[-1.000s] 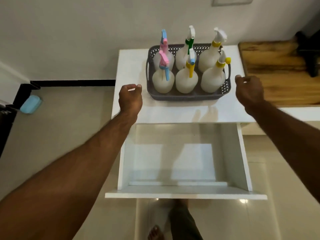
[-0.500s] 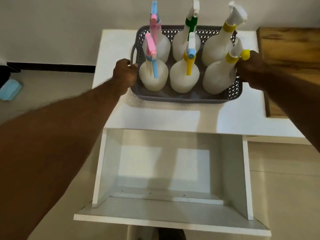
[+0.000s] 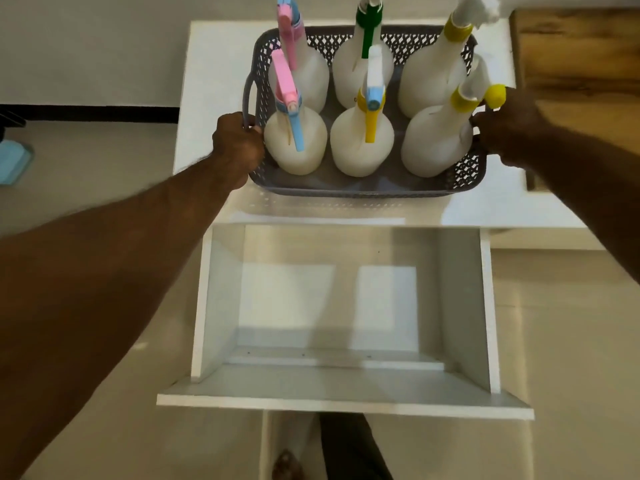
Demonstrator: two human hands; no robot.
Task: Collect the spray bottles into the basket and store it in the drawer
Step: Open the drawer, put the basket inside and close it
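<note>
A grey perforated basket (image 3: 363, 188) stands on the white cabinet top (image 3: 214, 81) and holds several white spray bottles (image 3: 362, 143) with pink, green, blue and yellow heads, all upright. My left hand (image 3: 237, 147) is closed around the basket's left handle. My right hand (image 3: 507, 128) grips the right handle, partly hidden behind a yellow-capped bottle (image 3: 438, 140). Below the basket, the white drawer (image 3: 485, 306) is pulled out and has nothing inside it.
A wooden surface (image 3: 581, 64) adjoins the cabinet on the right. A light blue object (image 3: 14, 161) lies on the floor at far left. My foot (image 3: 287, 465) and dark trouser leg show under the drawer front. A wall runs behind the cabinet.
Both hands have reached forward from beside the basket and closed on its two handles. The basket now sits closer to the cabinet's front edge, and my view has moved closer.
</note>
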